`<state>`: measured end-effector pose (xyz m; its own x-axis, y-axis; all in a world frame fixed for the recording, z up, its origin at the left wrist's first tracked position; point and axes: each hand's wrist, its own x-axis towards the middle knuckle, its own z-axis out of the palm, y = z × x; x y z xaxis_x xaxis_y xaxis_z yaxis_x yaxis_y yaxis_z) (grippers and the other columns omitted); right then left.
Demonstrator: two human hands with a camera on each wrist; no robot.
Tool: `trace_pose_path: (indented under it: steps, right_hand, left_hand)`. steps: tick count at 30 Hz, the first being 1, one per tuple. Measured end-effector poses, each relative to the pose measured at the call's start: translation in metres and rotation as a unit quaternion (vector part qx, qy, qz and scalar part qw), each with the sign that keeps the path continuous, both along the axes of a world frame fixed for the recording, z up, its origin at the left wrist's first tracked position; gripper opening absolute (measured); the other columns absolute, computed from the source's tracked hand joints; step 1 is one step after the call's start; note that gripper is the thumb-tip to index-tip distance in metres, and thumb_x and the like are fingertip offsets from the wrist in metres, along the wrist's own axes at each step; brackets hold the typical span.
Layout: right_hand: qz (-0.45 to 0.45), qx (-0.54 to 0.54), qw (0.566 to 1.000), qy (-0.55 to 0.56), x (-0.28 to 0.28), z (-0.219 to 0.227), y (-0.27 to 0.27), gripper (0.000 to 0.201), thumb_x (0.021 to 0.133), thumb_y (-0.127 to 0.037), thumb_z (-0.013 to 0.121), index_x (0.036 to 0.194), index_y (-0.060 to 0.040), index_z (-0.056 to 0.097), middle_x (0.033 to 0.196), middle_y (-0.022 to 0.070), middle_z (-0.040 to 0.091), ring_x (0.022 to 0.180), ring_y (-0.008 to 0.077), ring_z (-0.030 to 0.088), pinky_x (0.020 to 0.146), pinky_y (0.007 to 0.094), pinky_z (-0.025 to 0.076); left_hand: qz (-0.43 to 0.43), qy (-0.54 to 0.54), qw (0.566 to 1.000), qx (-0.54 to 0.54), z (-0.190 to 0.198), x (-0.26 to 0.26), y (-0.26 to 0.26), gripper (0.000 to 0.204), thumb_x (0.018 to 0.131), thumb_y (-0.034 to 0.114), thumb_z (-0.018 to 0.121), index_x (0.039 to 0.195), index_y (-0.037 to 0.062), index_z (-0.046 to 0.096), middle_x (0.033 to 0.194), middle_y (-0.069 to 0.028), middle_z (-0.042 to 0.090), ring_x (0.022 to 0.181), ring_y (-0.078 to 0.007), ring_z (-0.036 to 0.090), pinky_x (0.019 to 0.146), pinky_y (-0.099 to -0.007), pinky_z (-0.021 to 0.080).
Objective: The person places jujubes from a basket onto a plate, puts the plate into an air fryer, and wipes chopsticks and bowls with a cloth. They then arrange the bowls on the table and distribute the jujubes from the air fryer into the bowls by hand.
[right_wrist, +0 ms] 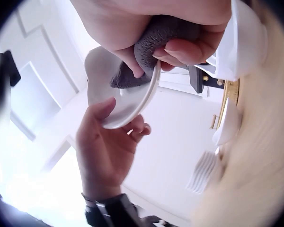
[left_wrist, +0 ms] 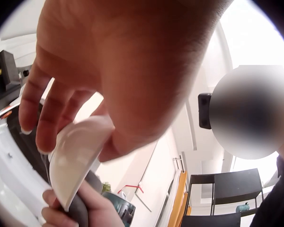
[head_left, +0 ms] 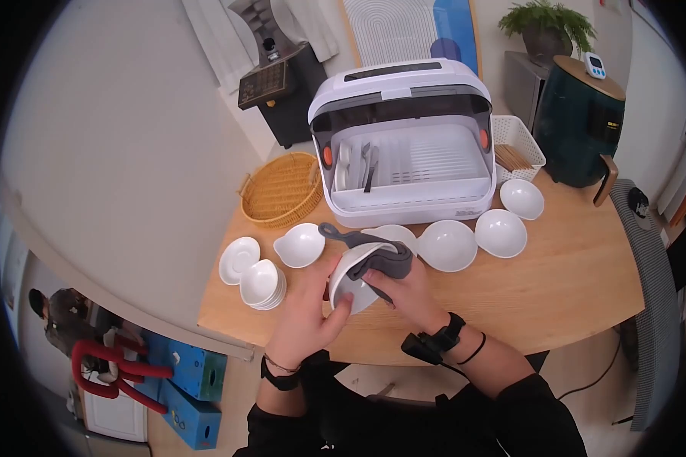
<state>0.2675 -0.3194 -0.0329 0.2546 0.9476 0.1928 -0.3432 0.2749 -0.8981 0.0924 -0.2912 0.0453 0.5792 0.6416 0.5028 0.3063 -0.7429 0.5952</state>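
My left hand (head_left: 306,314) grips a tilted white bowl (head_left: 341,280) above the table's front half, its thumb inside the bowl. A dark grey cloth (head_left: 387,262) is bunched in my right hand (head_left: 411,295) and folded over the bowl's rim. In the right wrist view, part of the cloth (right_wrist: 163,35) lies against the inside of the bowl (right_wrist: 132,101), and the right fingers curl round the rim. The left wrist view shows the bowl (left_wrist: 78,153) from its side, with the left fingers along its outside.
Behind stands an open white dish cabinet (head_left: 411,204) holding cutlery. White bowls, including one (head_left: 447,245), stand in front. At left are a stack of small bowls (head_left: 261,283), a saucer (head_left: 239,260) and a wicker tray (head_left: 282,190). A white basket (head_left: 522,137) and dark green air fryer (head_left: 579,126) stand right.
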Motion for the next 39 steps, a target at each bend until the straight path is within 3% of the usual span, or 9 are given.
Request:
trace_pose_path:
  steps: [4, 9, 16, 21, 25, 26, 29, 31, 39]
  right_hand:
    - [-0.062, -0.013, 0.943, -0.327, -0.003, 0.01, -0.009, 0.047, 0.077, -0.021, 0.082, 0.116, -0.0087, 0.06, 0.098, 0.0122, 0.071, 0.092, 0.0305, 0.07, 0.079, 0.0348, 0.054]
    - [-0.032, 0.028, 0.956, -0.291, -0.007, 0.003, -0.004, 0.048, 0.078, -0.014, 0.083, 0.119, -0.0057, 0.059, 0.107, 0.0099, 0.07, 0.097, 0.0179, 0.068, 0.084, 0.0311, 0.053]
    - [-0.061, 0.059, 0.995, -0.054, 0.004, -0.001, 0.003, 0.046, 0.081, -0.019, 0.081, 0.116, -0.001, 0.058, 0.103, 0.0078, 0.069, 0.094, 0.0135, 0.064, 0.085, 0.03, 0.051]
    - [-0.075, -0.023, 0.94, -0.333, 0.005, 0.01, -0.005, 0.045, 0.078, -0.025, 0.082, 0.114, -0.0094, 0.06, 0.099, 0.0102, 0.071, 0.093, 0.0279, 0.07, 0.08, 0.0351, 0.054]
    - [-0.096, 0.024, 0.937, -0.336, 0.004, 0.006, -0.004, 0.042, 0.08, -0.024, 0.08, 0.113, -0.0094, 0.06, 0.098, 0.011, 0.071, 0.087, 0.0292, 0.07, 0.075, 0.0368, 0.055]
    - [-0.099, 0.024, 0.936, -0.336, 0.004, 0.004, -0.002, 0.042, 0.08, -0.024, 0.08, 0.113, -0.0094, 0.06, 0.098, 0.011, 0.071, 0.087, 0.0292, 0.07, 0.075, 0.0368, 0.055]
    - [-0.095, 0.052, 0.971, -0.214, 0.005, 0.003, 0.0, 0.04, 0.083, -0.023, 0.078, 0.115, -0.0057, 0.06, 0.097, 0.0077, 0.07, 0.077, 0.0219, 0.069, 0.073, 0.0347, 0.055]
    - [0.094, -0.088, 0.99, 0.057, 0.006, 0.014, -0.008, 0.039, 0.087, -0.022, 0.075, 0.116, -0.0029, 0.059, 0.098, 0.0035, 0.069, 0.079, 0.0159, 0.065, 0.074, 0.0312, 0.053]
    - [0.02, -0.021, 0.995, -0.095, -0.005, -0.001, -0.004, 0.039, 0.084, -0.014, 0.077, 0.117, -0.0025, 0.059, 0.1, 0.0015, 0.067, 0.092, 0.0128, 0.062, 0.082, 0.0295, 0.051]
  left_hand:
    - [0.009, 0.201, 0.979, 0.042, 0.015, -0.016, 0.01, 0.044, 0.076, 0.001, 0.059, 0.119, 0.0081, 0.062, 0.094, -0.0193, 0.066, 0.086, -0.0376, 0.065, 0.075, -0.0405, 0.055]
    - [0.033, 0.289, 0.952, 0.097, 0.028, -0.009, -0.003, 0.044, 0.079, 0.002, 0.061, 0.123, 0.006, 0.06, 0.092, -0.0185, 0.065, 0.084, -0.038, 0.064, 0.075, -0.0414, 0.054]
    - [-0.01, 0.075, 0.997, 0.035, 0.009, -0.001, -0.003, 0.056, 0.082, -0.003, 0.055, 0.137, 0.0063, 0.048, 0.112, -0.0238, 0.062, 0.097, -0.0407, 0.063, 0.085, -0.0421, 0.051]
    - [0.02, 0.298, 0.954, 0.004, 0.029, -0.002, -0.002, 0.062, 0.08, -0.006, 0.048, 0.14, 0.0111, 0.046, 0.115, -0.0242, 0.061, 0.099, -0.0446, 0.061, 0.083, -0.0444, 0.052]
    - [0.014, 0.324, 0.939, 0.115, 0.025, 0.006, -0.007, 0.058, 0.084, 0.003, 0.057, 0.14, 0.0067, 0.044, 0.1, -0.0208, 0.059, 0.083, -0.0395, 0.063, 0.07, -0.0467, 0.051]
    - [0.009, 0.217, 0.97, 0.108, 0.022, 0.007, -0.004, 0.06, 0.084, 0.006, 0.06, 0.141, 0.0046, 0.042, 0.101, -0.0211, 0.06, 0.087, -0.0392, 0.062, 0.075, -0.0452, 0.052]
    - [0.023, 0.08, 0.996, 0.011, 0.012, 0.01, -0.008, 0.069, 0.084, 0.01, 0.068, 0.143, -0.0022, 0.035, 0.113, -0.0235, 0.059, 0.101, -0.0392, 0.06, 0.088, -0.0426, 0.05]
    - [-0.012, 0.0, 0.999, 0.042, -0.006, 0.018, -0.009, 0.072, 0.083, 0.008, 0.067, 0.145, -0.0032, 0.031, 0.122, -0.0249, 0.056, 0.106, -0.04, 0.06, 0.089, -0.043, 0.05]
    - [-0.01, 0.181, 0.983, -0.002, 0.031, 0.0, -0.007, 0.06, 0.079, -0.003, 0.054, 0.137, -0.0017, 0.037, 0.12, -0.0317, 0.055, 0.102, -0.0488, 0.058, 0.082, -0.0491, 0.051]
